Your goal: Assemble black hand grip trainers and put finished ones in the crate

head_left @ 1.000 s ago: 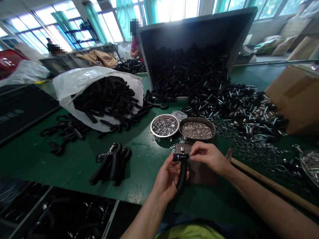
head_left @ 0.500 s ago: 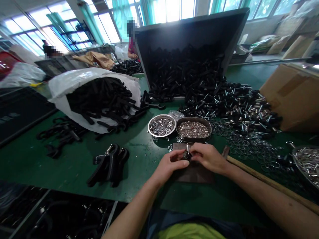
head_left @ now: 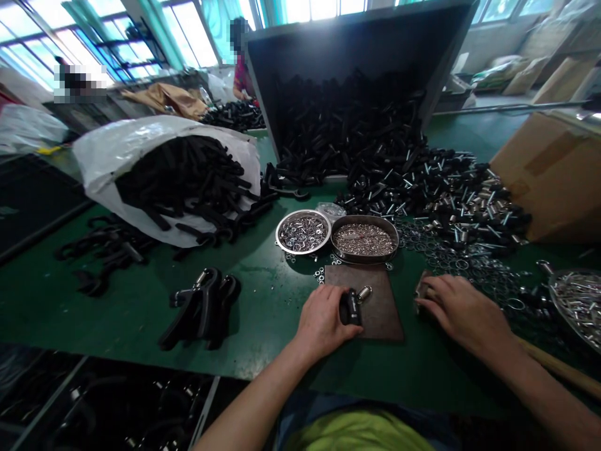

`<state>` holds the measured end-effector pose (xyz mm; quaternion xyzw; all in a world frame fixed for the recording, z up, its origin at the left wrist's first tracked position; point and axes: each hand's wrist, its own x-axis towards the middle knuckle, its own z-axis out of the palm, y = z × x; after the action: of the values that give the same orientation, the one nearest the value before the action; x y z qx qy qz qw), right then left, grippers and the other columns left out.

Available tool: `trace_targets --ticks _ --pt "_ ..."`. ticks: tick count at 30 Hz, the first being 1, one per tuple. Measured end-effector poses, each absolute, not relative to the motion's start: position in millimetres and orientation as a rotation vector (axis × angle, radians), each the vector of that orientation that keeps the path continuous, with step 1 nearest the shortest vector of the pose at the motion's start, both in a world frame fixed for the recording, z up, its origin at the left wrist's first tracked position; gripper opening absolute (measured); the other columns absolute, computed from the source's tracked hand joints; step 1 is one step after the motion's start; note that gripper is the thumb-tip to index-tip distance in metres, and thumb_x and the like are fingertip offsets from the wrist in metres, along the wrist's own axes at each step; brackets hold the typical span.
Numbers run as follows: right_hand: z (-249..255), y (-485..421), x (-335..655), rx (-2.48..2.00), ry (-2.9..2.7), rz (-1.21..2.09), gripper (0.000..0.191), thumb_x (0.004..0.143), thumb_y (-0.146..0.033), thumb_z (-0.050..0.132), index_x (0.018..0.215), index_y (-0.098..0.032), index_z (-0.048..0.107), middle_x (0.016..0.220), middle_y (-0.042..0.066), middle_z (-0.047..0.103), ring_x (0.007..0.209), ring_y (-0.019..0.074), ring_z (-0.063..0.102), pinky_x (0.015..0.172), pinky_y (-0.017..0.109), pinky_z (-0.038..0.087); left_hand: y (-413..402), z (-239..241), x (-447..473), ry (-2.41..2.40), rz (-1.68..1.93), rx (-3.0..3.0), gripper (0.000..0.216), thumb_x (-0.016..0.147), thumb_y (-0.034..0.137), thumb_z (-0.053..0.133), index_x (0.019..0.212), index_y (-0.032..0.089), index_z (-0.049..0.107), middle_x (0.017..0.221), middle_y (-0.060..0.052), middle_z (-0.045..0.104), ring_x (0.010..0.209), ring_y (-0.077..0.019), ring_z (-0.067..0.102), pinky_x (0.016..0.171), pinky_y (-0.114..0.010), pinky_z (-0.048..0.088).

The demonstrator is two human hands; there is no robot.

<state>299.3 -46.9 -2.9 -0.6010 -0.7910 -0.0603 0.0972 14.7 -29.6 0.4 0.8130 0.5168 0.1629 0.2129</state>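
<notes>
My left hand [head_left: 323,316] is closed on a black plastic part [head_left: 350,308], pinned between thumb and fingers. From its upper right side a silver coil spring [head_left: 365,292] sticks out at a slant. Under them lies a flat brown metal plate [head_left: 382,307]. To the right, my right hand [head_left: 462,310] grips a hammer [head_left: 419,292] close to its head, the wooden handle running out behind the wrist. Beyond the plate stand a round dish [head_left: 278,233] of small metal parts and an oval tin [head_left: 345,255] of tiny fasteners.
Assembled black clamps [head_left: 204,310] lie at the left. Behind them a white bag [head_left: 101,153] spills black parts. A large grey bin [head_left: 451,69] stands tipped at the back, beside a heap of knobs with screws [head_left: 469,194]. Metal rings [head_left: 451,260] and a carton [head_left: 549,175] are at right.
My right hand has left the black part and moved right onto the hammer. The black part now lies tilted over, its spring slanting right instead of upright. The view has shifted slightly.
</notes>
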Motion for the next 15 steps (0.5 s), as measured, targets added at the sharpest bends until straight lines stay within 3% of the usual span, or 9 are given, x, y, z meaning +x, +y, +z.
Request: trace_targets --ticks 4,8,11,13,15 --pt "-27.6 -78.2 350.2 -2.141 -2.243 -0.178 0.027 0.085 -0.047 0.045 0.085 -0.021 0.052 0.082 0.011 0.06 0.077 0.029 0.057 0.064 0.039 0.041 -27.9 0.7 16.5 1.488 0.416 2.236 0.059 0.056 0.045 0.079 0.105 0.021 0.059 0.101 -0.005 0.057 0.098 -0.0245 0.051 0.082 -0.035 0.042" --pt "-10.8 -82.2 337.8 -2.318 -2.017 0.144 0.031 0.089 -0.045 0.034 0.087 -0.019 0.051 0.081 0.01 0.064 0.069 0.0266 0.062 0.059 0.037 0.045 -28.3 1.3 16.5 1.528 0.417 2.203 0.064 0.053 0.048 0.079 0.109 0.022 0.061 0.106 -0.005 0.053 0.096 -0.0234 0.051 0.082 -0.034 0.044" --pt "33.7 -78.5 298.8 -1.964 -1.928 0.463 0.033 0.091 -0.041 0.033 0.107 -0.02 0.053 0.084 0.006 0.068 0.068 0.021 0.065 0.059 0.031 0.048 -28.0 1.0 16.1 1.533 0.41 2.209 0.065 0.053 0.05 0.079 0.109 0.023 0.062 0.106 -0.005 0.053 0.097 -0.0237 0.051 0.082 -0.034 0.044" --pt "57.3 -77.1 272.2 -1.633 -1.871 0.459 0.032 0.094 -0.036 0.031 0.115 -0.022 0.049 0.086 0.005 0.068 0.068 0.0166 0.065 0.057 0.025 0.048 -27.6 0.7 16.1 1.532 0.409 2.209 0.066 0.052 0.051 0.079 0.109 0.023 0.062 0.105 -0.004 0.053 0.096 -0.0236 0.051 0.082 -0.034 0.044" --pt "65.6 -74.7 251.5 -1.448 -1.845 0.386 0.03 0.094 -0.031 0.029 0.111 -0.022 0.051 0.079 0.003 0.068 0.06 0.0144 0.063 0.052 0.023 0.047 -27.4 0.5 16.4 1.534 0.41 2.204 0.066 0.052 0.052 0.079 0.109 0.023 0.062 0.105 -0.004 0.054 0.095 -0.0235 0.052 0.082 -0.034 0.044"
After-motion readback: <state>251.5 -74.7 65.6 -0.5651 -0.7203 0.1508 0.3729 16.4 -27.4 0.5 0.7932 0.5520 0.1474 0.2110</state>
